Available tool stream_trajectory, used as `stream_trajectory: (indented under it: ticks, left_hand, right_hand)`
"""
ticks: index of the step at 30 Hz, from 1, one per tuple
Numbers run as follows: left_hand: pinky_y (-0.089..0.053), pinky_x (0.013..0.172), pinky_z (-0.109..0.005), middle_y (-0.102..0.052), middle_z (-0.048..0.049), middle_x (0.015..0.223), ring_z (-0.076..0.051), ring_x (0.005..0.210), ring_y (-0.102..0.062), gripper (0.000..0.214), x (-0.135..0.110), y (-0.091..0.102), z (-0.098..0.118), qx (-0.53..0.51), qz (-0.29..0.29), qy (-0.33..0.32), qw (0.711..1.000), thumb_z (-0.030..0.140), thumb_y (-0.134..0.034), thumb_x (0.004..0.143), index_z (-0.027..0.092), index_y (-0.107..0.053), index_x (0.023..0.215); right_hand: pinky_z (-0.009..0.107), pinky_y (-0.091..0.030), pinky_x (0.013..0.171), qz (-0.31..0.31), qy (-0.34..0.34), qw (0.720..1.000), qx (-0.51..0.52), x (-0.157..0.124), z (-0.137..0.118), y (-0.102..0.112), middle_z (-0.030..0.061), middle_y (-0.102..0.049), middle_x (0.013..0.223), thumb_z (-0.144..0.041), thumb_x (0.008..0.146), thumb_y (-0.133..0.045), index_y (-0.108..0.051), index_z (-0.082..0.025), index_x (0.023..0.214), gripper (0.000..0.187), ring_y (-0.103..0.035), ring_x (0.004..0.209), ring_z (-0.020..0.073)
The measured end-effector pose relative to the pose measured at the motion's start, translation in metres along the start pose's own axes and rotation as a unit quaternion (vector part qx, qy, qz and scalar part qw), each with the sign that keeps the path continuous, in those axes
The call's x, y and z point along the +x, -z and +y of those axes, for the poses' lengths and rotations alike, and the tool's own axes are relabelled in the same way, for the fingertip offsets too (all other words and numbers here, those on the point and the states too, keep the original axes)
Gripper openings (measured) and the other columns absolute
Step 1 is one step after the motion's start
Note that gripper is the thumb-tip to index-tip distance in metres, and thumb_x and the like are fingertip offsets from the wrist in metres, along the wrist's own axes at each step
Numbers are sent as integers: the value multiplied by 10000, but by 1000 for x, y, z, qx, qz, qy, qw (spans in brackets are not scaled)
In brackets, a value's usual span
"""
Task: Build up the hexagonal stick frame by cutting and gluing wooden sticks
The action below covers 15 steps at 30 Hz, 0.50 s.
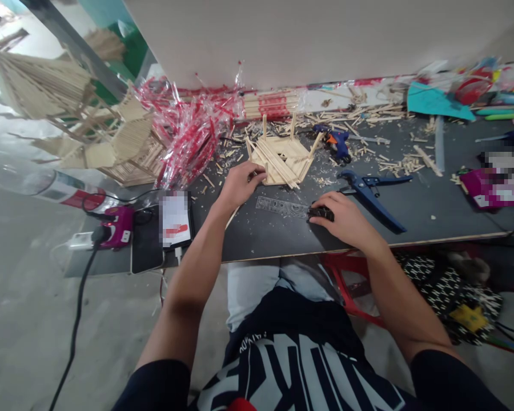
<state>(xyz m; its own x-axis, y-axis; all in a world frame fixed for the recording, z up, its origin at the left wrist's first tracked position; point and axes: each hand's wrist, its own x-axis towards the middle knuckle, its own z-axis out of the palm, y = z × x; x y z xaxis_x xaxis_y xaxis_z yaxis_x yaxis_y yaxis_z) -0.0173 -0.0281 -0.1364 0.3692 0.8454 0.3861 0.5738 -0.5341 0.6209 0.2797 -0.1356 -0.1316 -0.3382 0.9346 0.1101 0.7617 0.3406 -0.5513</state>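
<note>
My left hand (pixel 240 184) is curled at the near left corner of a small frame of wooden sticks (pixel 282 157) on the dark table (pixel 432 200), its fingers pinching a stick there. My right hand (pixel 345 218) lies closed over a small black object (pixel 320 213) at the right end of a clear plastic ruler (pixel 280 206), which lies flat in front of the stick frame.
Blue cutting pliers (pixel 374 191) lie just right of my right hand; a blue glue gun (pixel 337 142) sits behind the frame. Red-wrapped stick packets (pixel 188 134) and stick models (pixel 111 142) fill the left. A phone (pixel 175 220) and power strip (pixel 111 228) rest at the table's left end. Scraps litter the tabletop.
</note>
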Motion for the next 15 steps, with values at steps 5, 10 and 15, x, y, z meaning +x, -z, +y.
stream_trajectory:
  ticks: [5, 10, 15]
  left_hand:
    - [-517, 748, -285, -789, -44, 876, -151, 770, -665, 162, 0, 2, 0, -53, 21, 43, 997, 293, -642, 933, 191, -760, 893]
    - [-454, 638, -261, -760, -34, 798, -121, 670, -606, 219, -1, 3, 4, -75, 50, 58, 994, 329, -633, 943, 179, -749, 832]
    - [-390, 568, -260, -749, -25, 759, -99, 584, -545, 228, -3, 3, 10, -84, 77, 52, 992, 335, -631, 951, 184, -744, 822]
  right_hand:
    - [394, -573, 777, 2, -47, 997, 60, 3, -3, 3, 55, -735, 878, -251, 900, -661, -594, -253, 930, 74, -713, 830, 248]
    - [367, -577, 757, 86, 5, 995, 56, 1, 12, 13, 48, -765, 863, -224, 890, -618, -616, -254, 954, 71, -740, 794, 239]
    - [331, -561, 697, 158, 44, 986, 21, 11, 23, 35, 33, -753, 805, -254, 884, -647, -677, -247, 934, 59, -707, 698, 201]
